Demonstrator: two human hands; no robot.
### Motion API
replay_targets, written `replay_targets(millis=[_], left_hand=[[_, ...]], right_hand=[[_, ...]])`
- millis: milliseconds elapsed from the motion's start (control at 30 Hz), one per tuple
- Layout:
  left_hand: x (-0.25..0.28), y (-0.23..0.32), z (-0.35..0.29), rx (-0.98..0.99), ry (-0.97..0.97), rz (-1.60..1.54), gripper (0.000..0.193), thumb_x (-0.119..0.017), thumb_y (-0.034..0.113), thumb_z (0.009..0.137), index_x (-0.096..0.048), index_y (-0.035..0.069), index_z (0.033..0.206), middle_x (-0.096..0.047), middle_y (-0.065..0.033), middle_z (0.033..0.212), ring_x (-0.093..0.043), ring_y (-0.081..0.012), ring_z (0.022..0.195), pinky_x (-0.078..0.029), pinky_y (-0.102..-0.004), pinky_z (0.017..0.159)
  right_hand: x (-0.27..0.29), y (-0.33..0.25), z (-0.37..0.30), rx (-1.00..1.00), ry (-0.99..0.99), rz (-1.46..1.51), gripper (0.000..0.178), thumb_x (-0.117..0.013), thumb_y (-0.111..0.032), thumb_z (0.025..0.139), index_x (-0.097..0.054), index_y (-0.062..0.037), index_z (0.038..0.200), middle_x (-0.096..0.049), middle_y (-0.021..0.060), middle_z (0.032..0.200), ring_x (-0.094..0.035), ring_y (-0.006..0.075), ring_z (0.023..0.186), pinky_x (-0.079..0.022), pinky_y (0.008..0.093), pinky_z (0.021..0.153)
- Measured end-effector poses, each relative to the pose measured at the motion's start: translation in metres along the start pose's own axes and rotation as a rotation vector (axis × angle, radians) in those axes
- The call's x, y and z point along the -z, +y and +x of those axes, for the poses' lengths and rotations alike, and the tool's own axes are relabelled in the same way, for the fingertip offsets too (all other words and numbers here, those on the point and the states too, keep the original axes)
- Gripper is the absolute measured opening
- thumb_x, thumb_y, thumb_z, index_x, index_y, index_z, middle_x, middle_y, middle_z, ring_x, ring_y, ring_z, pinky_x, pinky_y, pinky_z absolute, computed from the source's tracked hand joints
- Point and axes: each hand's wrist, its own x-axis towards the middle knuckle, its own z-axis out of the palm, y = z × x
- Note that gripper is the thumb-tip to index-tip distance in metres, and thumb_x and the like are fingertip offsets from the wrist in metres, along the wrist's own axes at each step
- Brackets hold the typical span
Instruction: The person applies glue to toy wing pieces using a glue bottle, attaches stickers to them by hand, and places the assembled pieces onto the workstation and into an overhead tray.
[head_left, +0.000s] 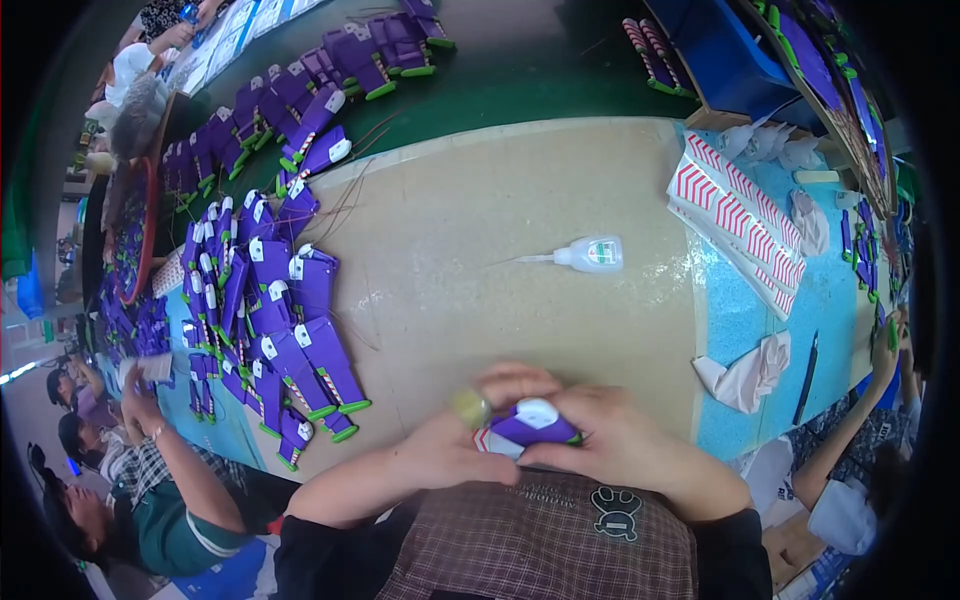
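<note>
L hand (440,455) & R hand (625,440) both grip purple piece (535,428) w/ white top, nr close edge of tan surface (480,330); bottle (601,254) lies mid-surface, nozzle to L; purple pcs (318,285) heaped at L; striped sheet (738,222) at R; crumpled paper (752,372) & thin black tool (808,375) on blue area (730,315); co-workers (195,500) both sides.
</note>
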Motion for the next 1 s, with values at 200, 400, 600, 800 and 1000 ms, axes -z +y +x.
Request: replay_targets(millis=[200, 400, 600, 800, 1000], left_hand=[[0.020, -0.021, -0.014, -0.659, 0.375, 0.381, 0.022, -0.059, 0.002, 0.083, -0.054, 0.001, 0.104, -0.053, -0.0126, 0.108, -0.053, -0.0178, 0.096, -0.044, -0.0293, 0.082], [0.023, -0.007, -0.019, -0.320, 0.506, 0.235, 0.014, -0.049, 0.007, 0.092, -0.050, 0.001, 0.104, -0.056, -0.0055, 0.092, -0.053, -0.0101, 0.086, -0.044, -0.0248, 0.073], [0.012, -0.002, -0.008, 0.062, 0.482, -0.104, 0.017, -0.050, 0.014, 0.094, -0.050, 0.002, 0.106, -0.060, -0.0071, 0.092, -0.059, -0.0122, 0.073, -0.049, -0.0249, 0.059], [0.005, 0.001, -0.003, 0.175, 0.518, -0.247, 0.018, -0.053, 0.011, 0.092, -0.050, 0.001, 0.106, -0.061, -0.0096, 0.095, -0.063, -0.0176, 0.082, -0.056, -0.0313, 0.070], [-0.010, 0.003, 0.004, 0.179, 0.456, -0.238, 0.019, -0.052, 0.009, 0.092, -0.048, 0.000, 0.108, -0.061, -0.0106, 0.093, -0.063, -0.0182, 0.081, -0.056, -0.0306, 0.070]], right_hand=[[0.011, -0.012, 0.023, -0.001, -0.038, -0.207, 0.030, -0.071, -0.030, 0.075, -0.064, -0.0071, 0.094, -0.065, 0.0090, 0.076, -0.064, 0.0260, 0.067, -0.051, 0.0350, 0.061], [0.050, 0.024, 0.060, 0.123, 0.529, -0.827, 0.031, -0.072, -0.023, 0.073, -0.064, -0.0076, 0.099, -0.061, 0.0110, 0.096, -0.057, 0.0273, 0.084, -0.047, 0.0343, 0.073], [0.045, 0.033, 0.052, 0.011, 0.360, -0.399, 0.026, -0.064, -0.015, 0.082, -0.061, -0.0056, 0.106, -0.054, 0.0071, 0.090, -0.057, 0.0191, 0.083, -0.046, 0.0285, 0.068], [0.035, 0.016, -0.010, -0.253, 0.391, 0.572, 0.037, -0.059, -0.017, 0.088, -0.051, 0.0019, 0.119, -0.053, 0.0067, 0.093, -0.058, 0.0121, 0.080, -0.048, 0.0217, 0.062], [0.033, 0.020, -0.054, 0.007, 0.539, 0.048, 0.048, -0.079, -0.033, 0.069, -0.055, -0.0030, 0.097, -0.052, 0.0102, 0.091, -0.052, 0.0171, 0.075, -0.042, 0.0282, 0.067]])
